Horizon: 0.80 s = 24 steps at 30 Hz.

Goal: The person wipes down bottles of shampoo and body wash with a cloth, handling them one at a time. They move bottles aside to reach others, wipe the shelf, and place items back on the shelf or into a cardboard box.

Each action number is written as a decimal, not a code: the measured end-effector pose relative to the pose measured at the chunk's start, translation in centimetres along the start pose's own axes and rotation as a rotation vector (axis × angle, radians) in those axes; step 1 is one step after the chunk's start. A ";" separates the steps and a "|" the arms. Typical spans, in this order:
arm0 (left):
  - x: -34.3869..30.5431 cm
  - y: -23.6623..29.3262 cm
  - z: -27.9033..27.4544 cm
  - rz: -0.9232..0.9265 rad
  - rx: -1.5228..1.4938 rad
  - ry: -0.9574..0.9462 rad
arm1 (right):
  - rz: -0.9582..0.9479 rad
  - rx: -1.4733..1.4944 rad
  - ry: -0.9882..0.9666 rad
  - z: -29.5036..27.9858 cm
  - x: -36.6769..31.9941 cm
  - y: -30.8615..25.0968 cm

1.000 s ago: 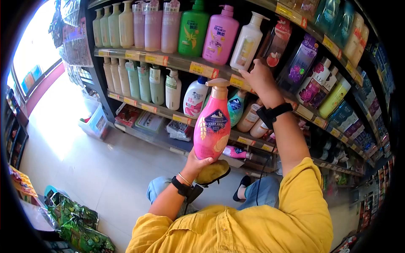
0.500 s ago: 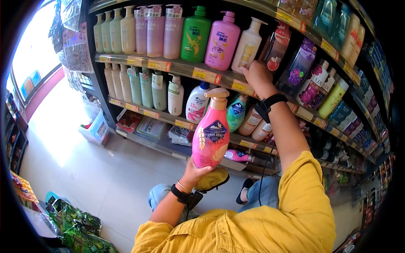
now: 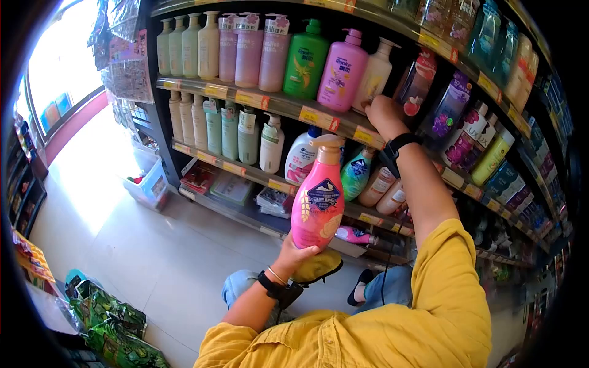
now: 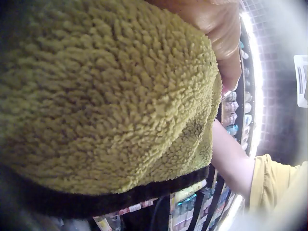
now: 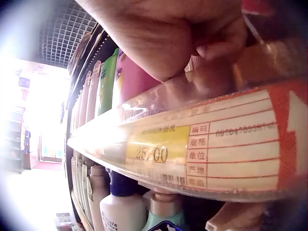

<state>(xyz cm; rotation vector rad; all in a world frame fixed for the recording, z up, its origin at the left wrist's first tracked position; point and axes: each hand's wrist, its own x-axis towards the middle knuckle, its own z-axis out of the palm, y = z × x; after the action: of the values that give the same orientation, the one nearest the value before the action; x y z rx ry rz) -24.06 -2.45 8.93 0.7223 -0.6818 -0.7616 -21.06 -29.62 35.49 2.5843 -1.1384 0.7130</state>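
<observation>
My left hand (image 3: pixel 296 253) holds a pink pump bottle (image 3: pixel 317 205) upright near its base, in front of the shelves. In the left wrist view a fuzzy yellow-green shoe (image 4: pixel 110 96) fills most of the picture, with part of my left hand (image 4: pixel 221 33) above it. My right hand (image 3: pixel 386 116) is at the upper shelf's edge, by the lower part of a cream pump bottle (image 3: pixel 374 73); whether its fingers grip that bottle is hard to tell. The right wrist view has my right hand (image 5: pixel 178 38) with curled fingers just above a price label (image 5: pixel 159 149).
Green (image 3: pixel 305 61) and pink-purple bottles (image 3: pixel 343 70) stand left of the cream one, a clear red-capped bottle (image 3: pixel 418 83) to its right. More bottles line the lower shelf (image 3: pixel 245 175). A plastic bin (image 3: pixel 147 184) and green bags (image 3: pixel 110 325) are on the floor.
The shelves and pink bottle have shifted right in the head view. Fingers of my right hand have moved from beside the cream bottle to its lower part. My left hand still holds the pink bottle.
</observation>
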 end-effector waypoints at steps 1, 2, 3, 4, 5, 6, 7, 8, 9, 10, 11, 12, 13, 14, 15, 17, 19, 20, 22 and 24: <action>0.0 0.0 0.0 0.002 0.024 0.009 | 0.018 -0.013 -0.004 -0.1 0.0 -0.3; 0.0 0.0 0.0 0.006 0.025 0.011 | 0.036 -0.026 -0.008 -0.1 -0.1 -0.5; 0.1 0.1 0.0 0.002 0.028 -0.002 | 0.033 -0.024 -0.006 -0.1 -0.1 -0.7; 0.1 0.1 0.0 -0.003 0.031 -0.015 | 0.010 0.014 -0.011 -0.1 -0.1 -0.7; 0.1 0.1 0.1 0.001 0.031 -0.013 | -0.013 0.053 -0.016 -0.1 -0.1 -0.8; 0.2 0.0 0.2 -0.005 0.012 -0.034 | -0.017 0.054 -0.013 -0.2 -0.1 -0.9; 0.3 0.1 0.3 -0.011 -0.005 -0.055 | -0.014 0.072 -0.019 -0.4 -0.2 -1.0; 0.2 0.2 0.4 -0.009 -0.004 -0.056 | -0.009 0.089 -0.025 -0.5 -0.2 -1.0; 0.2 0.3 0.6 -0.015 -0.007 -0.062 | -0.009 0.090 -0.023 0.0 0.3 -0.9; 0.1 0.4 0.8 -0.022 -0.009 -0.068 | -0.007 0.142 -0.010 0.9 1.0 -0.7; 0.1 0.2 0.8 -0.021 -0.008 -0.070 | -0.004 0.193 0.003 1.7 1.8 -0.4; 0.1 0.1 0.8 -0.023 -0.009 -0.072 | -0.004 0.193 0.006 1.9 2.1 -0.4; 0.2 -0.1 0.8 -0.025 -0.009 -0.074 | 0.008 0.251 -0.006 2.1 2.4 -0.3; 0.2 -0.2 0.8 -0.022 -0.008 -0.076 | 0.020 0.308 -0.019 2.3 2.7 -0.3; 0.2 -0.3 0.8 -0.021 -0.010 -0.077 | 0.020 0.309 -0.015 2.6 3.1 -0.3; 0.2 -0.3 0.8 -0.019 -0.011 -0.081 | 0.032 0.317 -0.034 3.3 3.9 -0.2; 0.2 0.0 0.9 -0.042 0.018 -0.077 | 0.029 0.343 -0.026 4.7 5.0 0.2; 0.2 0.0 0.9 -0.041 0.021 -0.080 | 0.026 0.369 -0.020 5.3 5.6 0.5; 0.2 -0.2 0.8 -0.042 0.018 -0.074 | 0.034 0.386 -0.044 5.0 5.8 0.1; 0.2 -0.5 0.7 -0.036 0.010 -0.075 | 0.041 0.402 -0.070 5.0 6.2 0.1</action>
<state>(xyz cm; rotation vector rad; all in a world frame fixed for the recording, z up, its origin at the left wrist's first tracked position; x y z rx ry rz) -24.68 -3.15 9.00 0.7196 -0.7426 -0.8219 -15.82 -35.56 34.38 2.9406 -1.1738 0.9533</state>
